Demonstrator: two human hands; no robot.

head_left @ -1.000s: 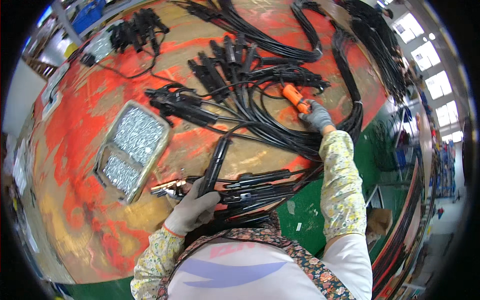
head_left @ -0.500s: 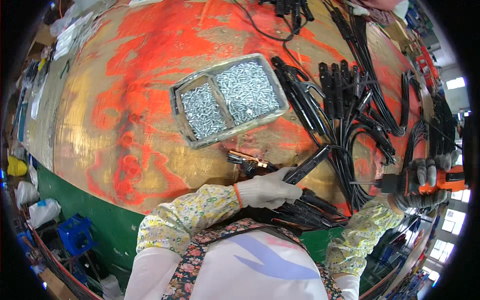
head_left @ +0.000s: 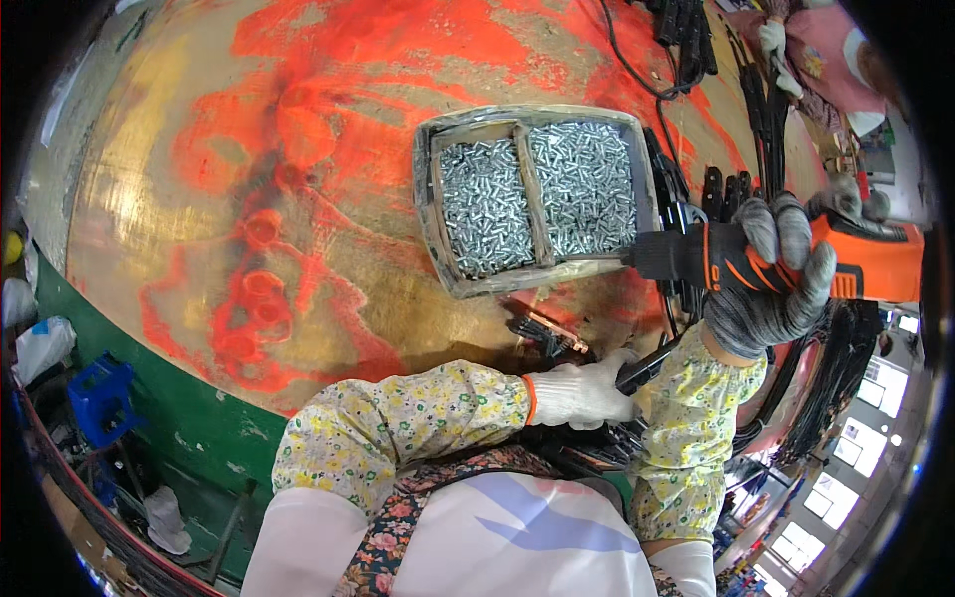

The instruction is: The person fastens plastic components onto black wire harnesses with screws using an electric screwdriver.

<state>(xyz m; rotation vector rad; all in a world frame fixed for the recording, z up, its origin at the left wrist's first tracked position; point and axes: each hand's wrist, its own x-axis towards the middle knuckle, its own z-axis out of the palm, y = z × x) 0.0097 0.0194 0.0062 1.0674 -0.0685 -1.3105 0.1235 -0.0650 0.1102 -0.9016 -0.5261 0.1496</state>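
Observation:
My right hand [head_left: 781, 264], in a grey glove, is closed around an orange and black power screwdriver [head_left: 865, 264]. The tool lies level, its black nose pointing left at the near right corner of a two-part tray [head_left: 426, 204]. Small silver screws [head_left: 582, 184] fill both compartments. Lower down, my left hand [head_left: 582, 393], in a white glove with an orange cuff, grips a black handle [head_left: 649, 366]. The handle's far end is partly hidden by my right sleeve. Between left hand and tray lies a copper-coloured metal piece [head_left: 557, 333] with dark parts beside it.
More black handles and cables [head_left: 766, 119] lie along the right side of the table [head_left: 348, 249], with another bunch [head_left: 681, 35] at the far edge. Dark handles [head_left: 602, 443] lie by my waist. A person in pink [head_left: 831, 60] is at the far right. A blue stool [head_left: 104, 398] stands left.
My right hand has brought the screwdriver up and left, from beside the cables to the tray's corner. My left hand still grips the black handle. The view has shifted, so the tray appears farther right.

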